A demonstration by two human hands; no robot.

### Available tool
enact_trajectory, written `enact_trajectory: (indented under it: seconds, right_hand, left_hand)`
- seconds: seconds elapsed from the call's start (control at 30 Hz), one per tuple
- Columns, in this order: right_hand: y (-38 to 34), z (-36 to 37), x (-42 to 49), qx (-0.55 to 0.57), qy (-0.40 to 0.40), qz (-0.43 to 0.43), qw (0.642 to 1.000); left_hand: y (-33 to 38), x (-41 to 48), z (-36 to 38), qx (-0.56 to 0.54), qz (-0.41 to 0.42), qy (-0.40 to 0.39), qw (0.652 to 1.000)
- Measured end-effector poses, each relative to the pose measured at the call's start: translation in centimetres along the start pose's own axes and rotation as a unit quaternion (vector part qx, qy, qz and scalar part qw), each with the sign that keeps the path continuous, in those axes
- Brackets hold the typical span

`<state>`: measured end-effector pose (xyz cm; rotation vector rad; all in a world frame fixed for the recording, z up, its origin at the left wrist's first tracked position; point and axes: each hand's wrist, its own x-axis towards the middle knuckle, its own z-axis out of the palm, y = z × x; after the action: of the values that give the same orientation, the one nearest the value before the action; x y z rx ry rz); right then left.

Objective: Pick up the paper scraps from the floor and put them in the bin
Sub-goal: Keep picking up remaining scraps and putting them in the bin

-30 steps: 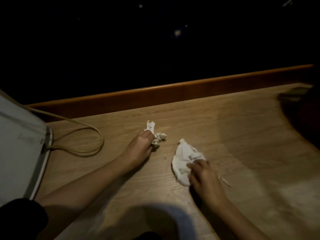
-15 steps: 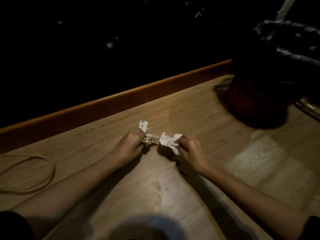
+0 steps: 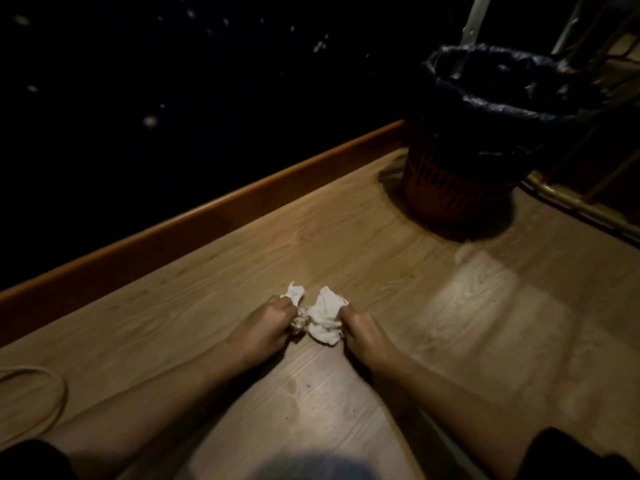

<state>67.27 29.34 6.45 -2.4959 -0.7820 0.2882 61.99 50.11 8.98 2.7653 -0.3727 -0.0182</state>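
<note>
- Two fists low at frame centre: left hand [image 3: 263, 325] clenched on a small crumpled scrap [image 3: 295, 293], right hand [image 3: 362, 332] clenched on a larger white scrap [image 3: 323, 317].
- Scraps touching, just above the wood floor [image 3: 398, 271].
- No legible writing.
- Bin [image 3: 485, 133], black-lined, upper right; more fully in view than half a second ago.

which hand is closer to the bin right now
Right. The right hand, shut on a paper scrap, lies nearer the bin, which stands ahead to its right. The left hand, gripping another scrap, sits farther left.
</note>
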Motion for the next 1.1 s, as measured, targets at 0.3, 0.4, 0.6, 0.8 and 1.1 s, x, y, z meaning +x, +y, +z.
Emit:
enact_trajectory:
  seconds: [0.3,0.4,0.6,0.8,1.1]
  right_hand:
    - [0.2,-18.4,4.6,-0.142,-0.032,-0.084,0.986]
    - [0.3,-25.3,6.0,-0.195,0.028,-0.131,0.972]
    - [3.8,-35.7,10.2,-0.196,0.208,-0.125,0.95]
    - [8.9,-41.3,13.5,-0.095,0.327,-0.029,0.94]
    - [15.5,-41.0,14.2,-0.032,0.231,0.167,0.958]
  left_hand:
    - [2.8,9.8,-8.9,0.03,0.149,-0.05,0.987]
    - [6.0,15.3,-13.8,0.112,0.232,0.008,0.966]
    - [15.1,26.3,-21.9,0.146,0.207,0.096,0.963]
    - [20.6,36.1,-23.4,0.08,0.106,0.158,0.978]
    - [21.2,42.9,-17.9,0.063,0.01,0.053,0.997]
